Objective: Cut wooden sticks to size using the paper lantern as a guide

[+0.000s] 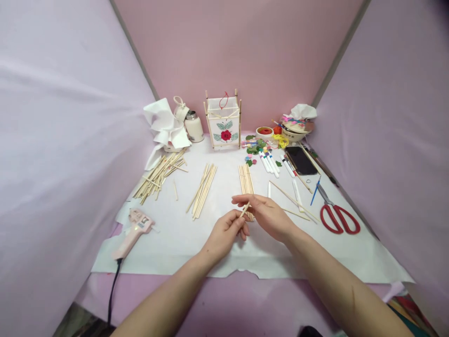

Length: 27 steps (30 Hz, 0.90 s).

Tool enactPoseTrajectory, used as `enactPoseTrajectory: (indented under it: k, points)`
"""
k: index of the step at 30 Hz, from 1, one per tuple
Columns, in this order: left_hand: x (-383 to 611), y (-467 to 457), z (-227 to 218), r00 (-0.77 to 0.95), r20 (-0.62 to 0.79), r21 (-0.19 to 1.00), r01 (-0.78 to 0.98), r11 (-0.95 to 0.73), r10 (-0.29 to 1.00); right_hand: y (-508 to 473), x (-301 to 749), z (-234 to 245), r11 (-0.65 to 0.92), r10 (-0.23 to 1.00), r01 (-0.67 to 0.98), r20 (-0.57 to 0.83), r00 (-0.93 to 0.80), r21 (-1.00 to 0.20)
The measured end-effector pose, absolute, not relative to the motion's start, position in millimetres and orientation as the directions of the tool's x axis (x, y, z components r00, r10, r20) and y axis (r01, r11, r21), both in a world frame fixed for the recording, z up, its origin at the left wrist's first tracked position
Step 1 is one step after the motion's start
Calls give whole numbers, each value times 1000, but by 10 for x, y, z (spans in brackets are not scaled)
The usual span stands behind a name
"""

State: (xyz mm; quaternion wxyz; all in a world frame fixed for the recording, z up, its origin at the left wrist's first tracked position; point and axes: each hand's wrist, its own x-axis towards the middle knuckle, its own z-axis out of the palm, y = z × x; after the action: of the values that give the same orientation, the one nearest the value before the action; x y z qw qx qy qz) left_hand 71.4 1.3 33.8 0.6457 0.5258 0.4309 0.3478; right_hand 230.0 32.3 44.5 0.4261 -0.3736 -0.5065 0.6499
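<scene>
Between finger and thumb, my left hand [224, 234] grips a short wooden stick [245, 209] that slants up and away. My right hand [271, 217] is closed around the stick's far end, its fingers bent over the top. Just behind and partly under my hands lies a row of wooden sticks [246, 180] set side by side, its near end partly hidden. To the left is a looser bundle of sticks [202, 192]. A larger pile of sticks [159, 175] lies farther left.
A pink glue gun [135, 231] with a black cord lies at left. Red-handled scissors [340, 219] and a phone [300, 160] lie at right. At the back stand a lantern with a red rose [224, 126], a white bottle [194, 127] and a bowl [294, 135]. White markers [269, 164] lie in front.
</scene>
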Motion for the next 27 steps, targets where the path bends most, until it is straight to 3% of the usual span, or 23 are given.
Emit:
enactPoseTrajectory:
  k: [4, 7, 17, 22, 27]
  points:
    - [655, -141, 269, 349, -150, 989, 57, 139, 925, 159, 2421, 321, -49, 968, -249, 15, -250, -967]
    - [637, -195, 218, 294, -105, 992, 102, 78, 950, 82, 2459, 288, 48, 983, -149, 74, -169, -988]
    - [561, -203, 127, 302, 88, 904, 376, -203, 949, -35, 2418, 315, 205, 967, 76, 190, -170, -976]
    - [511, -181, 65, 338, 129, 870, 413, -270, 932, -3, 2454, 288, 35, 956, -65, 52, -289, -997]
    - [515, -181, 47, 329, 80, 921, 336, -196, 941, 3, 2453, 244, -91, 950, -254, -7, -312, -963]
